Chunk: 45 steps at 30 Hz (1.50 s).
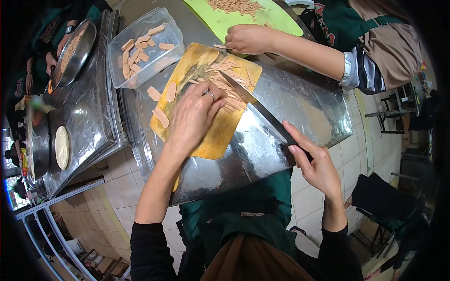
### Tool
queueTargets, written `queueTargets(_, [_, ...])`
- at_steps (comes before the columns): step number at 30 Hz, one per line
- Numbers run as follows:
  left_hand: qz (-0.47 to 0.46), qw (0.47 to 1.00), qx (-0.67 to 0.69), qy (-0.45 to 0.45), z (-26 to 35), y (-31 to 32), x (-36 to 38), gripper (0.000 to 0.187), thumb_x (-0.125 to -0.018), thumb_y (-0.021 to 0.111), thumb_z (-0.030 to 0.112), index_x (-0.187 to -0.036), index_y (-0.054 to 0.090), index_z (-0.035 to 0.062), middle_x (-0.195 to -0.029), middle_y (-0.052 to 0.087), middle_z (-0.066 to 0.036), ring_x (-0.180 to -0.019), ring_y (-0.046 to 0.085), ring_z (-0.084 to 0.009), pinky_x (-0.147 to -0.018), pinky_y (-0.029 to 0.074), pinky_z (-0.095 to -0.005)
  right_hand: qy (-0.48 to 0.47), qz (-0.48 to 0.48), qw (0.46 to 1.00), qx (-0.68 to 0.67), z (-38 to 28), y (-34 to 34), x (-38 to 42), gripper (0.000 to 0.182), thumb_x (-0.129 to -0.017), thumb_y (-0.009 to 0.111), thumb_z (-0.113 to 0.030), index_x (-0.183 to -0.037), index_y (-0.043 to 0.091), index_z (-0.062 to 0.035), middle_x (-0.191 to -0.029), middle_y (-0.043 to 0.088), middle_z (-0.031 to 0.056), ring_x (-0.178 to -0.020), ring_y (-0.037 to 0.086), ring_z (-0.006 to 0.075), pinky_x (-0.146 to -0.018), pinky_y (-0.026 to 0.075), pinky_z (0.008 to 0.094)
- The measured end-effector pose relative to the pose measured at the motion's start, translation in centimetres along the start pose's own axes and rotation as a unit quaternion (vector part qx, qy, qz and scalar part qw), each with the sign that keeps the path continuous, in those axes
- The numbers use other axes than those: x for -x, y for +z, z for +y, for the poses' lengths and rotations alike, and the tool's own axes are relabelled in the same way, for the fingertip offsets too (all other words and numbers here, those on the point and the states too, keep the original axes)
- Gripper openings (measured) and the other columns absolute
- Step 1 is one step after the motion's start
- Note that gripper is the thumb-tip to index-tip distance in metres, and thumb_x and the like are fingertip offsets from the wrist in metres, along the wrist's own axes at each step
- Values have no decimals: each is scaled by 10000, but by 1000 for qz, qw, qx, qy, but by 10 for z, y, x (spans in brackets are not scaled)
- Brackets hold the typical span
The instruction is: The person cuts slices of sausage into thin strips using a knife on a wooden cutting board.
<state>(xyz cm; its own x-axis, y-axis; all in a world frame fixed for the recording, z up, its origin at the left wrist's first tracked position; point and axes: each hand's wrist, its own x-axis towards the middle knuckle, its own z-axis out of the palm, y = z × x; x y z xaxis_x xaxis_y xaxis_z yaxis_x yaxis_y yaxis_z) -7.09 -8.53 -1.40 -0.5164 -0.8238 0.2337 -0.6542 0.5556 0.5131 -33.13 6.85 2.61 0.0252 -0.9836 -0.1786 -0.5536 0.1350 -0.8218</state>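
My right hand (316, 166) is wrapped round the dark handle of a long kitchen knife (267, 114), whose blade slants up and left onto the yellow cutting board (213, 143). The knife tip lies among thin strips of pinkish sausage (234, 100). My left hand (194, 110), with a ring on one finger, presses down with curled fingers on sausage pieces beside the blade; its fingertips are partly hidden. A few thicker sausage slices (161, 117) lie to the left of this hand, at the board's edge.
A clear plastic container (115, 58) with several sausage pieces stands at the back left. Another person's hand (248, 39) works by a green board (283, 21) with diced pieces. On the left table are a metal pan (89, 40), held by another person, and pale round dough (62, 147).
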Motion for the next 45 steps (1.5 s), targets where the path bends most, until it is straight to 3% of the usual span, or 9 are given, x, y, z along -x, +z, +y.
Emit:
queueTargets(1, [-15, 1000, 0, 3, -2, -2, -3, 149, -928, 724, 157, -1043, 729, 61, -1013, 676, -101, -986, 649, -322, -852, 518, -424, -3, 1, 1000, -1, 2, 0, 0, 468, -1034, 581, -75, -1497, 570, -144, -1471, 626, 77, -611, 521, 104, -638, 525, 291])
queueTargets(2, [-26, 1000, -3, 6, -2, -4, -5, 157, -929, 723, 165, -1045, 722, 59, -1005, 674, -104, -985, 647, -326, -852, 517, -425, -2, 3, 1000, -2, 2, 0, 1, 468, -1034, 582, -74, -1496, 571, -143, -1471, 627, 77, -610, 520, 104, -639, 525, 292])
queueTargets(7, [-74, 997, -13, 31, -5, -10, -16, 186, -939, 711, 204, -1037, 690, 47, -985, 669, -116, -973, 643, -334, -840, 514, -437, 20, -9, 1000, -2, -3, 1, 2, 484, -1024, 599, -104, -1499, 560, -193, -1449, 606, 113, -1216, 620, 412, -1000, 551, 421])
queueTargets(19, [-9, 993, -49, 107, -9, -6, -14, 184, -940, 694, 235, -955, 681, 51, -958, 659, -86, -944, 649, -293, -823, 529, -419, 17, 5, 999, -27, -3, 1, 8, 478, -1023, 604, -96, -1495, 561, -154, -1466, 600, 111, -1299, 597, 378, -1071, 504, 413])
queueTargets(22, [53, 988, -57, 133, 1, -20, -4, 154, -919, 715, 202, -958, 678, 58, -972, 656, -64, -936, 643, -278, -812, 528, -402, 21, 3, 999, -28, -4, -1, 10, 482, -1020, 606, -87, -1495, 561, -150, -1467, 599, 112, -1300, 603, 370, -1072, 504, 410])
queueTargets(28, [-4, 983, -96, 155, -8, -15, 43, 178, -856, 777, 72, -1023, 715, 77, -1024, 697, -62, -963, 670, -275, -776, 546, -384, 30, -19, 999, -18, -5, 4, 18, 487, -1011, 610, -73, -1490, 570, -155, -1451, 614, 96, -1219, 661, 356, -1002, 552, 392])
queueTargets(34, [88, 995, -34, 24, 0, -5, 76, 318, -810, 759, 38, -1125, 750, 82, -1100, 697, -44, -1008, 655, -267, -845, 530, -384, 7, -49, 999, 16, -9, 9, 25, 493, -1005, 619, -75, -1487, 574, -168, -1428, 629, 91, -1129, 702, 361, -953, 579, 397])
queueTargets(37, [85, 996, -16, -10, 11, -5, 89, 292, -827, 730, -3, -1103, 766, 84, -1086, 702, -50, -1012, 652, -269, -851, 527, -388, -24, -38, 998, 41, -4, 11, 26, 508, -1001, 629, -77, -1492, 570, -191, -1386, 653, 113, -1079, 716, 373, -914, 591, 400])
queueTargets(45, [61, 997, -20, -36, 16, 9, 97, 474, -806, 713, -15, -1252, 736, 146, -1182, 674, -16, -1029, 620, -248, -862, 501, -381, -6, -72, 995, 64, -15, 10, 28, 521, -999, 642, -80, -1496, 569, -217, -1234, 724, 164, -959, 743, 386, -804, 597, 407])
